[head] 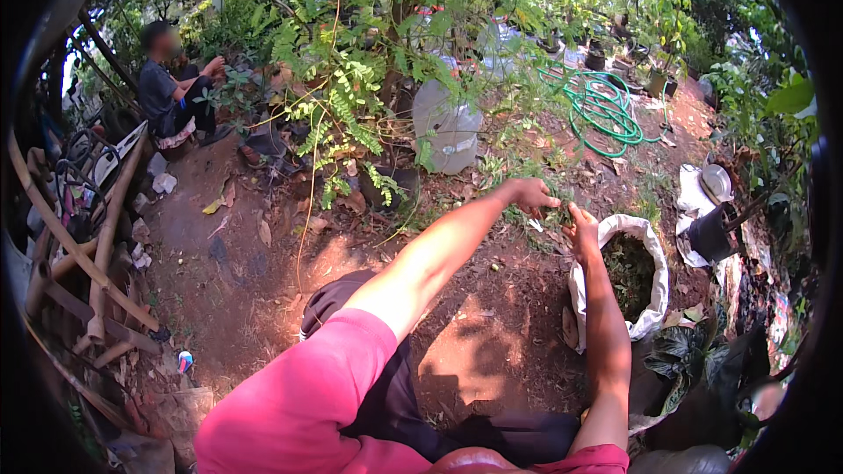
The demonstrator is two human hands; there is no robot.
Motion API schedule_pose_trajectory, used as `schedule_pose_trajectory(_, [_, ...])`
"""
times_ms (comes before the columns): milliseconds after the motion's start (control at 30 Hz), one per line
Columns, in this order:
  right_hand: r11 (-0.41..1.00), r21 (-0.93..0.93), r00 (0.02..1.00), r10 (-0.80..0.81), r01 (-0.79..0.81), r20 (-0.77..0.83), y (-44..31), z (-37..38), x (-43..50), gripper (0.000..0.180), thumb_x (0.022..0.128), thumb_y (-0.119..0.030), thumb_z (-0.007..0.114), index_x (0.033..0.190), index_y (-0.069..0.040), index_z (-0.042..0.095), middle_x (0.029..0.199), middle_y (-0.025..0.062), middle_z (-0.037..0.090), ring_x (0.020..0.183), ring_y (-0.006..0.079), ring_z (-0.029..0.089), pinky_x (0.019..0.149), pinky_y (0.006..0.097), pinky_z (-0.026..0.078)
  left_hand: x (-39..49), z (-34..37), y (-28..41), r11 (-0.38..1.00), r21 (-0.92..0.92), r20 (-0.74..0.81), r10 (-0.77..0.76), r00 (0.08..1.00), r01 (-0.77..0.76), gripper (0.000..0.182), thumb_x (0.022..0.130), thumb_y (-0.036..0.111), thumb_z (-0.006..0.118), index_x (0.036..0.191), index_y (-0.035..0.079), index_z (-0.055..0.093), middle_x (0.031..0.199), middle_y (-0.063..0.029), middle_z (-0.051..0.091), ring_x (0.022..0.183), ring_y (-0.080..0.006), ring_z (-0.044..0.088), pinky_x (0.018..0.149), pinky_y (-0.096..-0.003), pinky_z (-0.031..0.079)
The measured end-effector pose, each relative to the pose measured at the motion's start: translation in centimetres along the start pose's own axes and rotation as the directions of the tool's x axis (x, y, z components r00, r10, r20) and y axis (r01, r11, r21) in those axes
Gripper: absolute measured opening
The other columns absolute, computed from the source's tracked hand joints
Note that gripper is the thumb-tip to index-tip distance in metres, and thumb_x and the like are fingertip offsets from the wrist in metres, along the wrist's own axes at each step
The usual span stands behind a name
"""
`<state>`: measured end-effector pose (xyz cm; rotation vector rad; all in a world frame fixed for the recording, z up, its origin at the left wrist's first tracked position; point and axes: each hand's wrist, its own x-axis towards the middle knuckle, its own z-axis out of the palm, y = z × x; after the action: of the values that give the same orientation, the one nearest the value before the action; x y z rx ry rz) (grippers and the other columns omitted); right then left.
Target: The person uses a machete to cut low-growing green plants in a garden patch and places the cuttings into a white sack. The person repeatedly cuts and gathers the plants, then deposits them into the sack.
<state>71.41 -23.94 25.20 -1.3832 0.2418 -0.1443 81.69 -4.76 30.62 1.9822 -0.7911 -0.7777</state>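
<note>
My left hand [530, 195] is stretched out over a patch of low green weeds [550, 174], fingers bent downward. Just to its right is my right hand [582, 229], its thumb and fingertips close to those of the left. Some greenery shows between the two hands, but whether either one grips it is too small to make out. Beside my right wrist stands a white sack [660, 276] with its rim rolled down. Cut weeds and leaves [625, 270] lie inside it, and my right forearm covers part of its left side.
A person [164, 79] sits at the far left. Bamboo poles [85, 257] lean along the left edge. A leafy branch [342, 99] hangs before a clear plastic container [448, 128]. A coiled green hose [602, 108] lies behind; a black pot [710, 236] is at right.
</note>
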Motion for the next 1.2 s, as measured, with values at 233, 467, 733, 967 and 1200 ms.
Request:
schedule_pose_trajectory(233, [0.995, -0.099, 0.998, -0.034, 0.03, -0.046, -1.8, -1.1, 0.3, 0.024, 0.096, -0.029, 0.069, 0.1, -0.006, 0.064, 0.082, -0.0004, 0.061, 0.064, 0.0085, 0.056, 0.057, 0.0237, 0.048, -0.2, 0.9, 0.6, 0.994, -0.038, -0.061, 0.099, 0.993, -0.102, 0.062, 0.093, 0.054, 0.067, 0.103, -0.008, 0.066, 0.093, -0.0131, 0.07, 0.077, -0.0192, 0.071, 0.066, -0.0341, 0.056])
schedule_pose_trajectory(467, [0.947, -0.32, 0.98, -0.094, 0.034, -0.174, -2.4, -1.8, 0.9, 0.04, 0.094, -0.034, 0.071, 0.11, 0.002, 0.068, 0.096, 0.0059, 0.066, 0.076, 0.0097, 0.059, 0.061, 0.0274, 0.053, 4.3, 3.6, -2.2, 0.932, -0.294, -0.229, 0.146, 0.962, -0.212, 0.046, 0.094, 0.046, 0.069, 0.1, 0.0, 0.069, 0.082, -0.0049, 0.067, 0.07, -0.0137, 0.063, 0.062, -0.03, 0.051])
schedule_pose_trajectory(733, [0.928, -0.373, 0.901, -0.174, 0.014, -0.398, -4.0, -4.9, -3.0, 0.043, 0.095, -0.036, 0.07, 0.115, 0.002, 0.068, 0.098, 0.0064, 0.069, 0.077, 0.0106, 0.063, 0.062, 0.0272, 0.055, 10.3, 12.6, -1.4, 0.867, -0.443, -0.351, 0.066, 0.934, -0.227, 0.037, 0.096, 0.041, 0.066, 0.102, 0.005, 0.067, 0.087, -0.0009, 0.068, 0.072, -0.0104, 0.064, 0.063, -0.0282, 0.051])
schedule_pose_trajectory(967, [0.868, -0.491, 0.822, -0.223, -0.078, -0.524, -6.1, -8.8, -9.7, 0.052, 0.093, -0.036, 0.074, 0.118, 0.009, 0.065, 0.091, 0.0097, 0.068, 0.073, 0.0125, 0.066, 0.061, 0.0282, 0.054, 7.5, 18.2, 3.4, 0.769, -0.56, -0.181, 0.251, 0.951, -0.309, 0.048, 0.097, 0.046, 0.066, 0.117, 0.002, 0.066, 0.103, -0.0063, 0.07, 0.096, -0.0148, 0.066, 0.083, -0.032, 0.053])
schedule_pose_trajectory(1200, [0.861, -0.452, 0.705, -0.17, -0.234, -0.688, -6.9, -12.7, -17.4, 0.047, 0.091, -0.036, 0.075, 0.11, 0.007, 0.068, 0.097, 0.0107, 0.068, 0.085, 0.0162, 0.066, 0.067, 0.0333, 0.061, 4.6, 23.9, 7.4, 0.776, -0.595, 0.052, 0.296, 0.954, -0.209, 0.049, 0.095, 0.045, 0.068, 0.109, -0.002, 0.067, 0.095, -0.0063, 0.068, 0.083, -0.0119, 0.061, 0.075, -0.0309, 0.05])
